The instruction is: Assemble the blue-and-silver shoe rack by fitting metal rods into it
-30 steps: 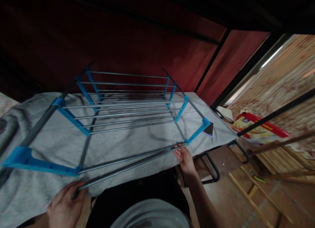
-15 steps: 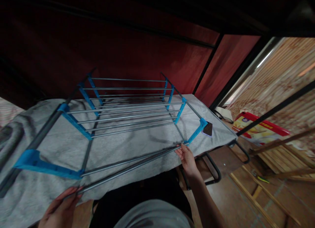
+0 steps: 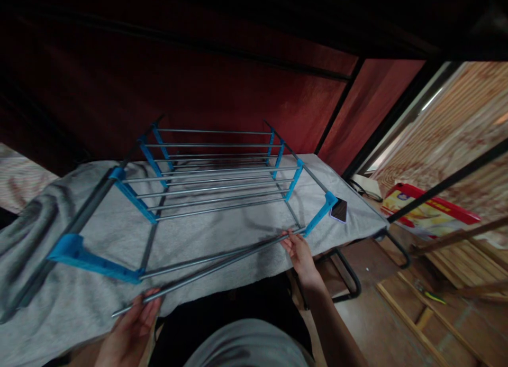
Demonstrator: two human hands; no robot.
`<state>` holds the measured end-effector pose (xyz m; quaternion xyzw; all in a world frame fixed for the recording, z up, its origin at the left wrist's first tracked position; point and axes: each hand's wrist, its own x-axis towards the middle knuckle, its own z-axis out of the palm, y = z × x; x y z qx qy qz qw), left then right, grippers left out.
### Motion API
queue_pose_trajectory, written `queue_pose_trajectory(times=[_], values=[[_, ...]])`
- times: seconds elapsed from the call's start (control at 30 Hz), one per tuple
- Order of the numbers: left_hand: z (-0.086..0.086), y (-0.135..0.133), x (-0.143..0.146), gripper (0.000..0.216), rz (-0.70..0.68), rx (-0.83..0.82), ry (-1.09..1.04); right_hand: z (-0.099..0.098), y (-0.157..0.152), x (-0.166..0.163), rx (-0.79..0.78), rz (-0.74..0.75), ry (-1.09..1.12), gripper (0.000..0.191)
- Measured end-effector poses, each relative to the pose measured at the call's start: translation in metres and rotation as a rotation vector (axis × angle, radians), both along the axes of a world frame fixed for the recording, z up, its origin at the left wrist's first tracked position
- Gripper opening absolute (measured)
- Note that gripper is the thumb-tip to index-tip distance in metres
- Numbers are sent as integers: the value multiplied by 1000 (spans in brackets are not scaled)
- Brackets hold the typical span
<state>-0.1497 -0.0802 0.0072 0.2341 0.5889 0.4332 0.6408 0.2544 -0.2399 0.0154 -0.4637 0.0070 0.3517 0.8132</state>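
A metal rod (image 3: 214,270) runs slantwise along the near side of a rack (image 3: 220,187) made of grey tubes and blue plastic brackets. My left hand (image 3: 137,317) is closed around the rod near its left end, which pokes out past the fingers. Near the rod's other end my right hand (image 3: 297,249) pinches it, close to the foot of the right front blue bracket (image 3: 320,214). Another rod, fixed to the left front blue bracket (image 3: 93,261), lies just behind the held one. The rod's left end is apart from that bracket.
The rack rests on a grey cloth (image 3: 238,235) over a table or bed frame against a red wall (image 3: 222,92). A phone (image 3: 338,210) lies right of the rack. A red and yellow box (image 3: 428,211) and a wooden frame (image 3: 413,319) are at the right.
My left hand has shifted right along the rod, so its left end now sticks out. The whole view has moved slightly; my right hand keeps its place on the rod.
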Motion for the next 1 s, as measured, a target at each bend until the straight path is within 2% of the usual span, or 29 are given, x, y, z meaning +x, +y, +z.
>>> queue_pose_trajectory(times=[0.07, 0.17, 0.4, 0.57, 1.0], values=[[2, -6, 11, 6, 33, -64, -105, -1, 2, -3, -8, 18, 8, 34], [0, -13, 22, 6, 18, -103, -153, -3, 6, -9, -7, 41, 15, 34], [-9, -22, 25, 13, 2, -163, -213, -6, 14, -24, 0, 120, 20, 34], [2, -34, 40, 11, -17, -106, -272, -4, 18, -29, 3, 122, 30, 33], [36, -59, 93, 51, -208, 116, -276, -3, 27, -40, 21, 170, 62, 27]])
